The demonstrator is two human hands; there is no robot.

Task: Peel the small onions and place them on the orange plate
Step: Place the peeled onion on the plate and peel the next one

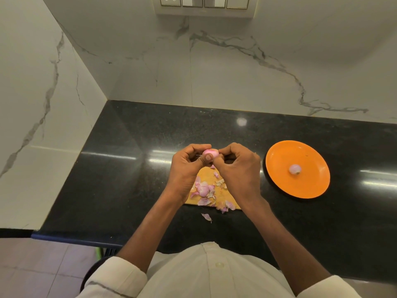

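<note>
My left hand (189,166) grips a small pink onion (209,152) between thumb and curled fingers, raised above the wooden cutting board (217,191). My right hand (238,168) meets it from the right, its fingertips pinching at the onion's right end. Loose pink onion skins (204,190) lie heaped on the board, partly hidden by my wrists. The orange plate (309,183) sits to the right on the counter, with one peeled onion (294,169) resting near its middle.
The black granite counter (120,179) runs into a marble-walled corner at the left and back. One stray skin (206,217) lies on the counter in front of the board. Wall sockets (204,2) sit high on the back wall.
</note>
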